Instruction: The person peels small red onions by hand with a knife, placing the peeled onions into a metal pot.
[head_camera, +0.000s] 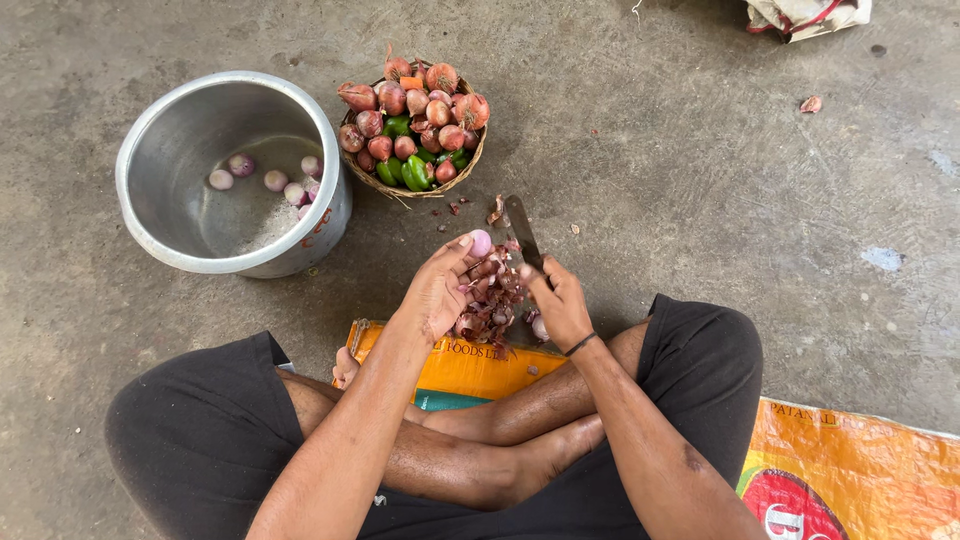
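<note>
The left hand (435, 290) is reaching in from the lower left of the frame, forearm slanting up toward the centre, with its fingers curled and its fingertips pinching a small peeled onion (481, 242) just above centre. The onion is looking roundish, so no long axis is showing. The right hand (560, 300) is coming in from the lower right, its fingers closed tight around the handle of a knife (522, 232), with the wrist wearing a dark band. The knife's blade is running along a line from the hand up and slightly leftward, its tip pointing toward the upper middle of the frame, just beside the onion. Under both hands a pile of reddish onion skins (492, 300) is lying on an orange sack (470, 368). In the upper left a steel pot (165, 215) is holding several peeled onions, and right of it a woven basket (470, 165) is holding unpeeled onions and green peppers.
</note>
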